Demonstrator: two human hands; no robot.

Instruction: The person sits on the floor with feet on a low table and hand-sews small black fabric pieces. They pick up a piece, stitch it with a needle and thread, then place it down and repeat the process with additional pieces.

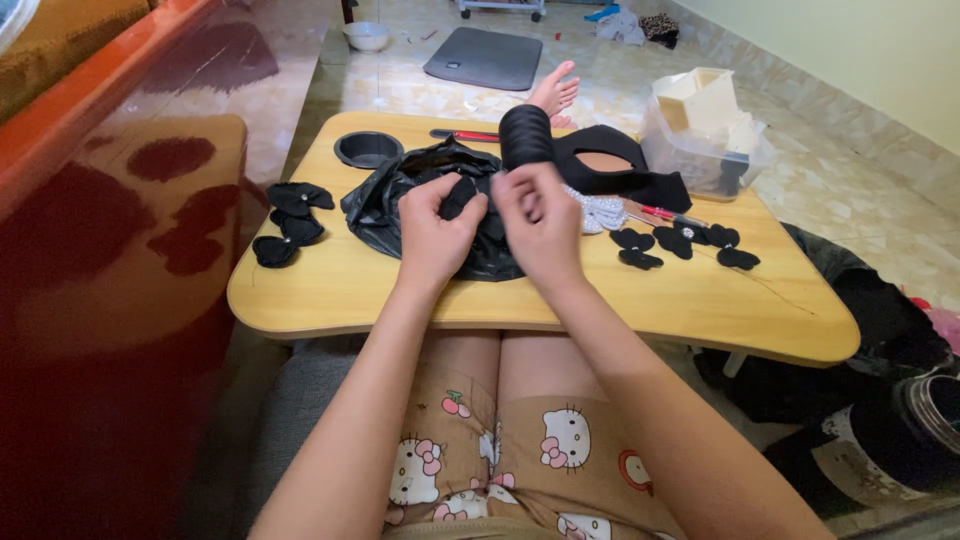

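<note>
The left hand point(435, 232) pinches a small black fabric piece point(461, 197) between thumb and fingers, over the middle of the low wooden table point(400, 290). The right hand point(540, 225) is closed just beside it, fingers curled – whether it grips anything I cannot tell. Beneath both lies a crumpled black plastic bag point(385, 195). Finished black bows point(290, 222) sit at the left; cut black petals point(680, 245) lie to the right.

black plastic bag point(385, 205) mid-table, clear tub point(705, 160) far-right
</note>
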